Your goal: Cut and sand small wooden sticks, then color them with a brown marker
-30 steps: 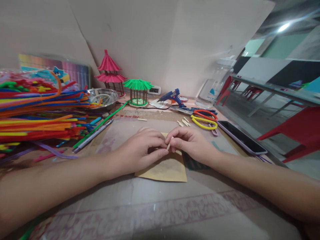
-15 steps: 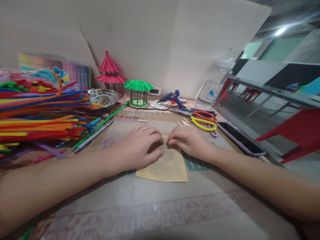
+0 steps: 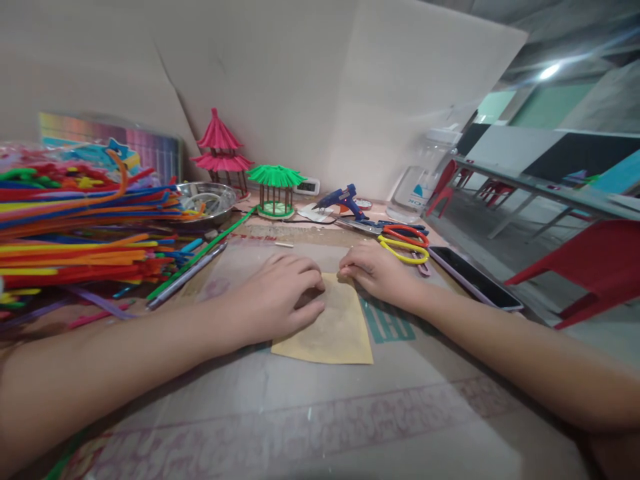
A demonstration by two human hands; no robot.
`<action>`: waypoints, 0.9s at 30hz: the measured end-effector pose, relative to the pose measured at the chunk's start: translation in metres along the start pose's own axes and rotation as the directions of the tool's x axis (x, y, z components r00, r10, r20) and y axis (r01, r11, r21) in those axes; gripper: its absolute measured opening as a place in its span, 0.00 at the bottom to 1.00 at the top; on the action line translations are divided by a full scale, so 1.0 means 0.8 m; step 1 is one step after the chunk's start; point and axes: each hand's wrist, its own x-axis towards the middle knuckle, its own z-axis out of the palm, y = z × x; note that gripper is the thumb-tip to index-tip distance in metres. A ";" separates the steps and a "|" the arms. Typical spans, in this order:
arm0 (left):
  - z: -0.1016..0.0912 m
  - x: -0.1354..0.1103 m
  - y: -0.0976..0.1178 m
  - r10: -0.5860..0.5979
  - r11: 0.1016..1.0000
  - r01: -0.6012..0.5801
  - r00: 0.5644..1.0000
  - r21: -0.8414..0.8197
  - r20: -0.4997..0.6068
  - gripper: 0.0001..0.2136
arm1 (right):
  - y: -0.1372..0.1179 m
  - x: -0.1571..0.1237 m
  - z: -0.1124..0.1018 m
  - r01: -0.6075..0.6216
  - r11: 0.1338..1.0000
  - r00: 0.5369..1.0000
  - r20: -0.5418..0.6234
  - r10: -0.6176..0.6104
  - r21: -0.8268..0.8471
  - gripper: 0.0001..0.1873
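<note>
Yellow sheet (image 3: 345,327), lying flat on the table (image 3: 200,387) directly before the person, between and partly beneath the two hands. The left hand (image 3: 283,297) lies over the sheet's left side, palm down, thumb well apart from the curved fingers, with nothing visible in the gap; the placement would serve to steady the sheet. The right hand (image 3: 377,270) is at the far right corner, its fingertips drawn narrowly together; whether they enclose something small cannot be told. The forearms converge from either side, which leaves the near half of the sheet exposed to view.

Surroundings: a short pale stick (image 3: 284,245) lies just beyond the left hand. The glue gun (image 3: 345,199) rests with its nozzle over a white slip (image 3: 314,215), presumably to spare the surface from drips. The scissors (image 3: 384,239) lie beyond the right hand, handles toward the person, an arrangement suited to easy pickup. Bundled fuzzy stems (image 3: 80,257) are heaped at the left, apart from the sheet; a green-roofed model (image 3: 277,177) stands upright at the back.
</note>
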 end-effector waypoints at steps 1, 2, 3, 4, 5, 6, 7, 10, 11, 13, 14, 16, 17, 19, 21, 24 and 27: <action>0.000 0.000 0.000 0.010 1.000 -0.010 1.000 0.005 -0.003 0.11 | 0.000 0.000 0.000 -0.003 1.000 1.000 0.002 0.003 0.021 0.09; 0.000 0.000 0.000 0.018 1.000 -0.018 1.000 0.010 -0.008 0.10 | -0.001 -0.001 0.000 0.004 0.999 1.000 0.013 -0.005 0.053 0.09; 0.001 0.000 0.000 0.024 1.000 -0.024 1.000 0.014 -0.014 0.10 | -0.002 -0.002 0.000 0.017 0.997 0.999 0.027 -0.019 0.081 0.09; 0.001 0.000 0.000 0.025 1.000 -0.024 0.999 0.017 -0.020 0.10 | -0.002 -0.002 0.000 0.031 0.995 0.999 0.038 -0.034 0.095 0.09; 0.001 0.000 0.000 0.022 1.000 -0.022 0.999 0.019 -0.023 0.10 | -0.003 -0.002 0.000 0.041 0.995 0.998 0.040 -0.044 0.086 0.09; 0.001 -0.001 0.000 0.019 1.000 -0.019 0.999 0.021 -0.025 0.10 | -0.002 -0.001 0.000 0.044 0.997 0.998 0.033 -0.045 0.058 0.08; 0.001 -0.001 0.000 0.021 1.000 -0.020 0.999 0.024 -0.025 0.10 | -0.002 -0.001 0.000 0.041 0.999 0.999 0.017 -0.041 0.024 0.08; 0.001 -0.001 0.001 0.036 0.999 -0.035 0.999 0.029 -0.023 0.10 | -0.003 -0.002 -0.001 0.034 0.999 0.999 0.000 -0.034 0.017 0.09; 0.000 -0.001 0.001 0.041 0.999 -0.040 0.999 0.029 -0.025 0.10 | -0.005 -0.002 -0.001 0.041 0.998 0.999 0.011 -0.042 0.046 0.09; 0.000 -0.002 0.000 0.041 0.999 -0.040 0.999 0.033 -0.028 0.10 | -0.009 -0.002 -0.001 0.065 0.993 0.997 0.025 -0.068 0.096 0.08; 0.000 -0.002 0.000 0.036 0.999 -0.035 0.999 0.037 -0.027 0.10 | -0.010 -0.002 -0.001 0.073 0.993 0.997 0.027 -0.076 0.097 0.08; 0.001 -0.001 -0.001 0.027 0.999 -0.026 0.999 0.043 -0.022 0.10 | -0.011 -0.001 -0.001 0.071 0.996 0.997 0.021 -0.072 0.059 0.08; 0.001 -0.001 0.000 0.023 0.999 -0.022 1.000 0.044 -0.017 0.10 | -0.011 -0.001 -0.001 0.058 0.998 0.998 0.017 -0.059 0.034 0.08; 0.002 -0.001 0.001 0.026 0.999 -0.026 1.000 0.044 -0.011 0.10 | -0.013 -0.002 -0.001 0.022 1.000 1.000 0.017 -0.022 0.012 0.08; 0.001 0.000 0.001 0.035 0.999 -0.034 0.999 0.042 -0.016 0.10 | -0.018 -0.004 -0.002 0.004 0.999 0.999 0.033 -0.005 0.041 0.08; -0.005 0.001 -0.006 0.037 0.999 -0.037 0.999 -0.008 -0.030 0.11 | -0.024 -0.006 -0.005 -0.003 0.994 1.000 0.021 0.000 0.106 0.09; -0.016 0.004 -0.031 -0.021 1.000 0.020 0.995 -0.011 -0.093 0.13 | -0.013 -0.006 -0.012 -0.114 0.982 0.990 -0.069 0.125 0.150 0.12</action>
